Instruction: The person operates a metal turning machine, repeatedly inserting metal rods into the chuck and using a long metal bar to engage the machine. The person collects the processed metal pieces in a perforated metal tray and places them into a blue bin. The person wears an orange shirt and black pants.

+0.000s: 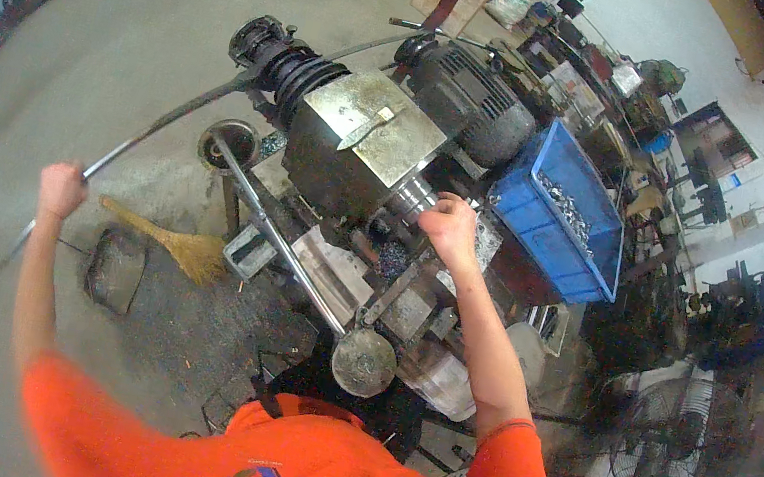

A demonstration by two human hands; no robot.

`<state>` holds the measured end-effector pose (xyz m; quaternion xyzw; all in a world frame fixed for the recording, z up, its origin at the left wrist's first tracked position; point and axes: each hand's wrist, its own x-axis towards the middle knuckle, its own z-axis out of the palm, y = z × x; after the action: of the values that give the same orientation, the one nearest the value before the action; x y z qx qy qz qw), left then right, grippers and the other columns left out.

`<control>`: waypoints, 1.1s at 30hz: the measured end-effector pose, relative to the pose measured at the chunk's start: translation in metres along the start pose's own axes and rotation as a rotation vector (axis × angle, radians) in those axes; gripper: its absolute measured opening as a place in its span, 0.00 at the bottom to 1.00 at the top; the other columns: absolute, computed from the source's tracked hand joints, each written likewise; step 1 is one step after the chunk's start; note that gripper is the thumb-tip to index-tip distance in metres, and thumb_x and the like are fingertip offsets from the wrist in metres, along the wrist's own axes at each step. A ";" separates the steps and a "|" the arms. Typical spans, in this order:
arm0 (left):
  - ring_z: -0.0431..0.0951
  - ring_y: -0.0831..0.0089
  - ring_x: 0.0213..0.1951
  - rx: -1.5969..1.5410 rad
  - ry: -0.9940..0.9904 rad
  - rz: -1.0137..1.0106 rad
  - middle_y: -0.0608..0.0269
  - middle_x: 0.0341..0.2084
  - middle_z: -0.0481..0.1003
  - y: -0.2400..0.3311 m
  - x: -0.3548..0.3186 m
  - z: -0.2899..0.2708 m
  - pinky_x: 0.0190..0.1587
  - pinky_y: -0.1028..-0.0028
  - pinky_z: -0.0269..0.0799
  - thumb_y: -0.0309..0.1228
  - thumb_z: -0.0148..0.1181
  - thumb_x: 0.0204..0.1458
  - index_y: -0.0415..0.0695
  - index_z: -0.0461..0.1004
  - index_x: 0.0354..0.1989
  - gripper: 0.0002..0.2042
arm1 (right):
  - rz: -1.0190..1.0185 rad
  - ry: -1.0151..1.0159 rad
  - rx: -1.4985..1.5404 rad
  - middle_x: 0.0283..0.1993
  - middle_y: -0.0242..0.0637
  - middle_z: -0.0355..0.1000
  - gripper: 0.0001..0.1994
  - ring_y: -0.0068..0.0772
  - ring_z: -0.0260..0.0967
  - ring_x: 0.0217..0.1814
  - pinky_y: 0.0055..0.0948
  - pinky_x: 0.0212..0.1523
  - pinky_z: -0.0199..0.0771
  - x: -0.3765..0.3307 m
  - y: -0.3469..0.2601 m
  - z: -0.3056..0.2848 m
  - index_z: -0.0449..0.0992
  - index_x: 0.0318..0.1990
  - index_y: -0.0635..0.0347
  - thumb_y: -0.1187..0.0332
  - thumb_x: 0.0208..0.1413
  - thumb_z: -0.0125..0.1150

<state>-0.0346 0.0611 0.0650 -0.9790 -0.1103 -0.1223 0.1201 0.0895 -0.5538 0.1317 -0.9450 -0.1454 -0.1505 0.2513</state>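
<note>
My left hand [62,190] is wrapped round a long metal lever [153,127], out to the left of a lathe-like machine. The lever runs up to the black ringed end of the machine's spindle. My right hand [449,228] is at the shiny round spindle nose [412,195], fingers bent and pressed together at its face. Whatever lies between those fingers is too small or hidden to make out. The spindle nose sticks out of a boxy metal headstock [335,155]. On top of that lies a small flat tool [367,129].
A blue crate [551,257] of small metal parts stands right of the headstock, beside a dark motor [470,102]. A second metal bar [276,239] slants toward me. On the left floor lie a straw broom [183,251] and a dustpan [116,270]. A fan [662,437] stands at right.
</note>
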 end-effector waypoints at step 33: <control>0.75 0.57 0.35 -0.466 -0.368 0.258 0.54 0.29 0.76 0.265 -0.005 0.030 0.36 0.63 0.71 0.41 0.60 0.42 0.50 0.76 0.38 0.14 | 1.223 -0.004 -0.561 0.46 0.48 0.69 0.23 0.50 0.65 0.48 0.37 0.48 0.66 -0.518 0.204 -0.229 0.74 0.41 0.61 0.67 0.30 0.61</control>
<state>0.0322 -0.1826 -0.0201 -0.9918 0.0261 0.0510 -0.1146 -0.3603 -0.9456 0.0484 -0.8871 0.4601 -0.0116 0.0360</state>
